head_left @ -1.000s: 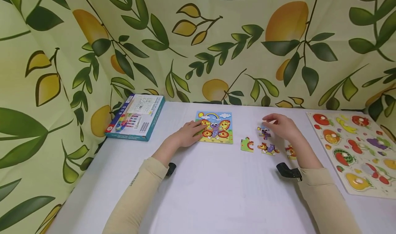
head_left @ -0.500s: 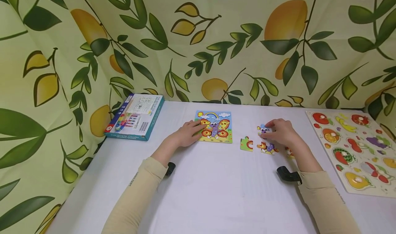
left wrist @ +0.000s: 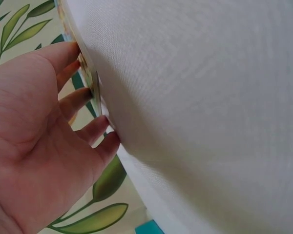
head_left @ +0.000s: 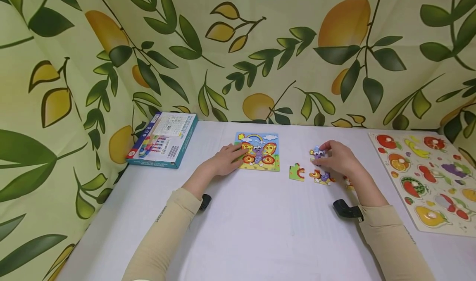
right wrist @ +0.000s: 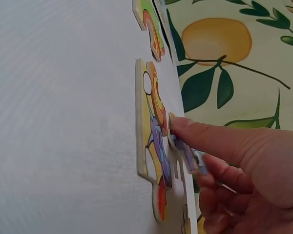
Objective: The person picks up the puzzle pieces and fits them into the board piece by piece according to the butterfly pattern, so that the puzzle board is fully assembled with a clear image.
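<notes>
The butterfly picture board [head_left: 262, 165] lies flat near the far side of the table. My left hand [head_left: 224, 161] rests on its left side, fingers extended; in the left wrist view its fingertips [left wrist: 83, 95] touch the board's edge and the table. My right hand [head_left: 337, 159] pinches a jigsaw piece [head_left: 316, 153] showing the purple butterfly head between thumb and fingers. Close below it lies a jigsaw piece [head_left: 320, 177] with the purple body and white feet. A green corner piece [head_left: 296, 173] is to the left, and another piece [head_left: 349, 184] is partly hidden by my right wrist.
At the back left lies a flat teal-sided box [head_left: 163, 138]. A fruit peg puzzle board [head_left: 427, 182] takes up the right side. Patterned cloth [head_left: 230, 66] hangs behind the white table [head_left: 267, 231]. Each wrist carries a black camera mount [head_left: 346, 208].
My right hand has come down onto the head piece and taken hold of it; the piece has straightened and shifted slightly away. My left hand stays on the board.
</notes>
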A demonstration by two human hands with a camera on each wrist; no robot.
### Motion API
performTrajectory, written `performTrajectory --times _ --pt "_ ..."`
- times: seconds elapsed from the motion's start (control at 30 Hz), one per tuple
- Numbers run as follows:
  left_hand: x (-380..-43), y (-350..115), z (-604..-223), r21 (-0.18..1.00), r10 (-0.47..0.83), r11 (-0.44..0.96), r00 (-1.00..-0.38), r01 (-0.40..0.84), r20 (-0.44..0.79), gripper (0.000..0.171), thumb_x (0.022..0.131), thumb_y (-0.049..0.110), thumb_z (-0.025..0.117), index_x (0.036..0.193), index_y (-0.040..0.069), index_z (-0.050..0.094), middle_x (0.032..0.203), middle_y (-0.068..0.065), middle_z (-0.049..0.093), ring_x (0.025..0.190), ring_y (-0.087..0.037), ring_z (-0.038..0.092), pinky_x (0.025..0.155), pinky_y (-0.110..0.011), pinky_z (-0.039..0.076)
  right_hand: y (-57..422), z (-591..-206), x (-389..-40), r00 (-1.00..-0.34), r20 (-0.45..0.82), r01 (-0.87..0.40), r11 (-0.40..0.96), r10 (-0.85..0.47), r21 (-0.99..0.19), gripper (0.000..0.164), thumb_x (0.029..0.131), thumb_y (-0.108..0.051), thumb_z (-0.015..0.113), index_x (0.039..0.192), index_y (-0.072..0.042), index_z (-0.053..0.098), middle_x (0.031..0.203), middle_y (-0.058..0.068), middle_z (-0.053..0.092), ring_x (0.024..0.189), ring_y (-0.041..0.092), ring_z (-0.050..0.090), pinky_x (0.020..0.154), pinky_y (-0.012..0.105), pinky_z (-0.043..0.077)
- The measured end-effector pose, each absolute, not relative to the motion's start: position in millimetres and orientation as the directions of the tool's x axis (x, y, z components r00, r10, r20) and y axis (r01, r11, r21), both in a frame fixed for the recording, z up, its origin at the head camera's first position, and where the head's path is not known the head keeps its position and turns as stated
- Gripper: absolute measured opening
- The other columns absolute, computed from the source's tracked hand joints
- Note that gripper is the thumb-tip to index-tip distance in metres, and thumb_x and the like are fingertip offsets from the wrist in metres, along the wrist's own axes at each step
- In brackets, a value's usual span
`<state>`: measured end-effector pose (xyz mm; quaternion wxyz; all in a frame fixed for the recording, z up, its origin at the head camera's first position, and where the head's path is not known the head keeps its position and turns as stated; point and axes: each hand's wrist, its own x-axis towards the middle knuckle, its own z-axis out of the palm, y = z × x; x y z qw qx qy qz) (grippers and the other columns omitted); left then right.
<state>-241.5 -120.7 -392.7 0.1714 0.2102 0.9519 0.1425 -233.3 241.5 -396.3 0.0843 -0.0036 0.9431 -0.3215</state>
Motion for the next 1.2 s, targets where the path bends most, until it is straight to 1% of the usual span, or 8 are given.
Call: performTrajectory --times 0.13,0.27,0.37,0.43,0.53,0.67,0.77,1.2 --pt "-241.1 -119.9 -391.9 0.336 0.442 0.876 -0.854 0.345 -0.274 0.052 0.104 0.034 0.044 0.154 0.025 0.031 0.162 0.001 0.016 0.148 -0.033 0.009 0.116 -0.052 0.018 240.4 -394.4 -233.2 -0.997 -0.072 0.035 0.734 -0.018 -0.678 0.044 0.092 -0.024 0.068 0.124 0.001 0.051 0.107 0.018 0.054 0.096 0.032 0.051 0.073 0.033 0.045" --pt "-240.6 -119.1 -392.0 0.325 0.439 0.880 -0.855 0.347 -0.276 0.053 0.104 0.035 0.043 0.155 0.026 0.030 0.163 0.001 0.016 0.148 -0.033 0.009 0.115 -0.053 0.019 233.1 -390.4 -235.3 -0.999 -0.043 0.033 0.613 -0.002 -0.790 0.040 0.097 -0.030 0.062 0.124 -0.001 0.057 0.108 0.014 0.062 0.092 0.021 0.060 0.077 0.026 0.051" --pt "-240.5 -119.0 -392.2 0.318 0.440 0.881 -0.856 0.351 -0.272 0.052 0.104 0.035 0.043 0.154 0.027 0.030 0.162 0.001 0.016 0.148 -0.033 0.009 0.115 -0.053 0.019 214.4 -388.9 -241.3 -0.993 -0.111 0.087 0.426 -0.032 -0.901 0.046 0.095 -0.033 0.064 0.126 0.000 0.057 0.108 0.006 0.065 0.088 0.010 0.064 0.083 0.024 0.053" --pt "-240.6 -118.8 -391.7 0.321 0.442 0.879 -0.856 0.353 -0.270 0.052 0.104 0.035 0.043 0.154 0.027 0.031 0.162 0.001 0.016 0.148 -0.033 0.009 0.115 -0.053 0.018 196.0 -389.8 -247.4 -0.984 -0.169 0.143 0.300 -0.063 -0.943 0.048 0.094 -0.031 0.066 0.127 0.001 0.056 0.106 0.002 0.065 0.086 0.006 0.064 0.085 0.024 0.053" --pt "-240.4 -119.1 -390.4 0.336 0.449 0.873 -0.853 0.355 -0.266 0.051 0.104 0.033 0.043 0.154 0.026 0.033 0.162 0.000 0.017 0.148 -0.034 0.009 0.116 -0.052 0.017 164.6 -391.9 -256.8 -0.960 -0.255 0.228 0.206 -0.117 -0.951 0.046 0.094 -0.027 0.067 0.129 0.001 0.056 0.110 0.004 0.065 0.091 0.008 0.064 0.085 0.024 0.053" --pt "-240.3 -120.1 -389.3 0.362 0.459 0.861 -0.851 0.356 -0.255 0.049 0.104 0.030 0.045 0.152 0.022 0.037 0.162 -0.003 0.019 0.148 -0.035 0.010 0.116 -0.051 0.016 129.2 -397.5 -268.6 -0.945 -0.294 0.249 0.270 -0.144 -0.930 0.040 0.095 -0.025 0.066 0.125 0.000 0.062 0.113 0.010 0.067 0.092 0.012 0.064 0.079 0.019 0.053" --pt "-241.0 -120.0 -390.2 0.376 0.457 0.858 -0.854 0.349 -0.249 0.047 0.104 0.030 0.046 0.150 0.021 0.040 0.161 -0.003 0.020 0.148 -0.034 0.011 0.117 -0.050 0.016 114.3 -402.1 -275.4 -0.953 -0.267 0.211 0.318 -0.143 -0.924 0.036 0.094 -0.025 0.068 0.119 0.001 0.066 0.106 0.011 0.070 0.085 0.011 0.065 0.074 0.019 0.053" --pt "-243.1 -119.9 -392.1 0.406 0.451 0.852 -0.858 0.331 -0.247 0.042 0.103 0.030 0.048 0.144 0.021 0.046 0.161 -0.003 0.022 0.147 -0.034 0.011 0.116 -0.051 0.015 100.1 -407.2 -288.3 -0.975 -0.209 0.144 0.485 -0.081 -0.862 0.028 0.089 -0.025 0.073 0.103 -0.002 0.071 0.094 0.009 0.071 0.073 0.012 0.063 0.064 0.020 0.051"
